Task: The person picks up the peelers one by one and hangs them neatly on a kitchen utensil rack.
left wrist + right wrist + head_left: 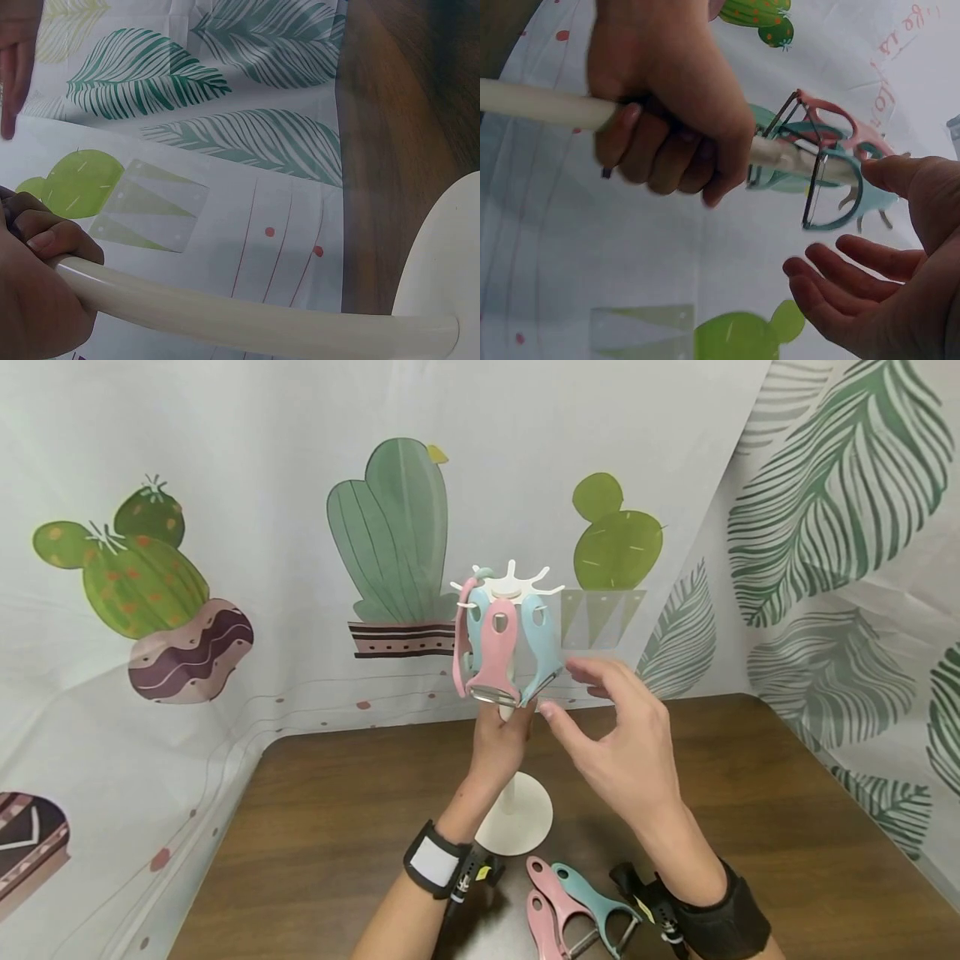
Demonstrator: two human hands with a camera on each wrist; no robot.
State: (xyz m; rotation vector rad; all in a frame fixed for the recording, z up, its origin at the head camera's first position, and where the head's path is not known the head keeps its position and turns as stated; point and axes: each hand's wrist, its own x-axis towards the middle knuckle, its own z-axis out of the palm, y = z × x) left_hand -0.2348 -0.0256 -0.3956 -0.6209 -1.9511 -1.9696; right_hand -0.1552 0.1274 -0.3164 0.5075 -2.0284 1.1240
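My left hand [498, 745] grips the pole of a white stand; in the left wrist view its fingers wrap round the pole [225, 309]. On the hooked top [513, 585] hang several peelers, among them a pink peeler [497, 647] in front, a light blue peeler [542, 643] at the right and another pink peeler [460, 652] at the left. Beside the light blue one, my right hand [630, 752] has thumb and fingers spread apart, holding nothing. In the right wrist view, its thumb [892, 176] appears close to the blue peeler head [847, 202]; contact is unclear.
The stand's round base [528, 827] is over the brown wooden table [337, 827]. Near the front lie two pink peelers [542, 918] and a blue-green peeler [588, 893], overlapping. Behind the table hangs a white cloth [262, 527] printed with cacti and leaves.
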